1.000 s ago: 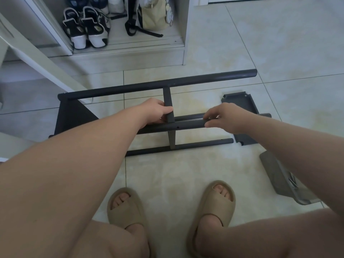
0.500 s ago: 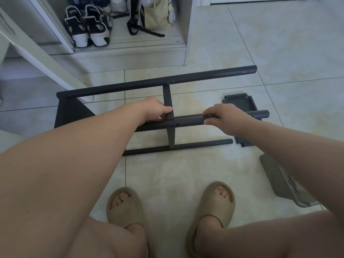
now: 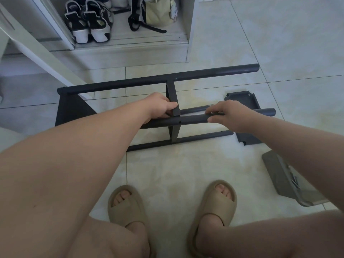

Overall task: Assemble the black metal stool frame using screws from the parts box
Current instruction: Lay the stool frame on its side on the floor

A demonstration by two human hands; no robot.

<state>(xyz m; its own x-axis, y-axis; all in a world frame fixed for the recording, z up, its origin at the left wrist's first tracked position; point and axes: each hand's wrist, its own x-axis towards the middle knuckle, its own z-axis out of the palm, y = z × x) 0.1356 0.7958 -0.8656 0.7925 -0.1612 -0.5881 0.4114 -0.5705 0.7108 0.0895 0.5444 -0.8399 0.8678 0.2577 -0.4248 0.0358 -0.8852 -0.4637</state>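
The black metal stool frame [image 3: 158, 79] lies on its side on the tiled floor, long tubes running left to right with a flat crossbar [image 3: 172, 95] between them. My left hand [image 3: 160, 105] grips the frame where the crossbar meets the middle tube [image 3: 189, 119]. My right hand [image 3: 227, 114] grips that middle tube further right, thumb under it and fingers over it. A small hole shows in the tube between my hands. A black plate part [image 3: 242, 99] lies flat on the floor behind my right hand.
A grey parts box [image 3: 279, 175] sits on the floor at the right, half hidden by my right forearm. My feet in beige slippers [image 3: 126, 205] stand below the frame. A white cabinet [image 3: 130, 51] with shoes and a bag stands behind it.
My right hand's fingers have spread further over the middle tube. The frame and my left hand stay about where they were.
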